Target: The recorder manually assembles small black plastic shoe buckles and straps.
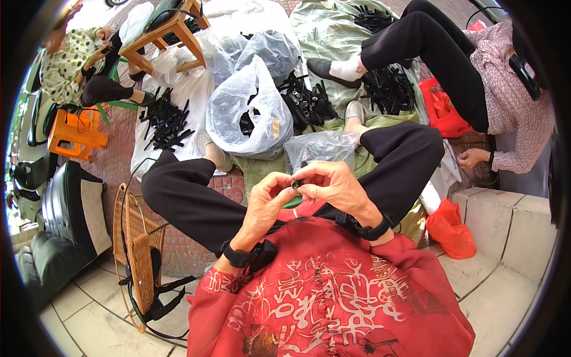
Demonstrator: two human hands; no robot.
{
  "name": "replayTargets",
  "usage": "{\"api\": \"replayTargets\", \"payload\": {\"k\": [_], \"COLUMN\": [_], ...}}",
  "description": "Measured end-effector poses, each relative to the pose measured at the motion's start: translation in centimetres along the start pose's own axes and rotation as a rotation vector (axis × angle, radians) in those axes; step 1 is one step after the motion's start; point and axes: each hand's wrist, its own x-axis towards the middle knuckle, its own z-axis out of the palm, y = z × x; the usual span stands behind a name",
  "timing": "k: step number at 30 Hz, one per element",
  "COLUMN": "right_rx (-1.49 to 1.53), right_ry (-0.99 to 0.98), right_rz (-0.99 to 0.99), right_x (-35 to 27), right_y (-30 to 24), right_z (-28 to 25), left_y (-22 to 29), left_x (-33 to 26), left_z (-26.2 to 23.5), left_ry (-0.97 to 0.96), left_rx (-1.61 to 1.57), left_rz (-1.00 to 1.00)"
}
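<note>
My left fingers [275, 180] and right fingers [315, 171] pinch a small round piece [296, 185]; pale script-like print [351, 294] marks my red top [434, 321]

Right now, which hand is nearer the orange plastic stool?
Left. The left hand is to the right of the orange plastic stool, lower in the picture; the right hand is farther right, across the small round piece both hands hold.

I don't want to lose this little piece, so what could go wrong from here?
The small round piece pinched between the left hand and right hand could slip and drop. The right shoe sits close to the clear plastic bag, so shifting that foot might drag it.
</note>
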Motion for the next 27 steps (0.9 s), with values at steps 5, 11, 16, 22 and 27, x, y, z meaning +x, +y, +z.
{"api": "replayTargets", "payload": {"k": [5, 11, 16, 22, 27], "right_rx": [0.132, 0.163, 0.198, -0.656, -0.85], "right_ry": [0.0, -0.063, -0.085, 0.114, 0.149], "right_rz": [0.012, 0.055, 0.056, -0.395, -0.564], "right_x": [0.1, 0.1, 0.3, -0.1, 0.0], "right_y": [0.1, 0.0, -0.6, -0.9, -0.3], "right_z": [-0.2, -0.8, -0.3, 0.6, 1.3], "left_y": [-0.2, 0.6, -0.3, 0.4, 2.7], "left_x": [0.2, -0.2, 0.5, 0.2, -0.6], "left_z": [-0.4, -0.5, -0.4, -0.8, -0.5], "left_ry": [-0.068, -0.19, -0.19, 0.12, 0.107], "left_rx": [0.183, -0.139, -0.213, -0.008, -0.085], "left_rz": [0.163, -0.138, -0.037, 0.089, -0.143]}}
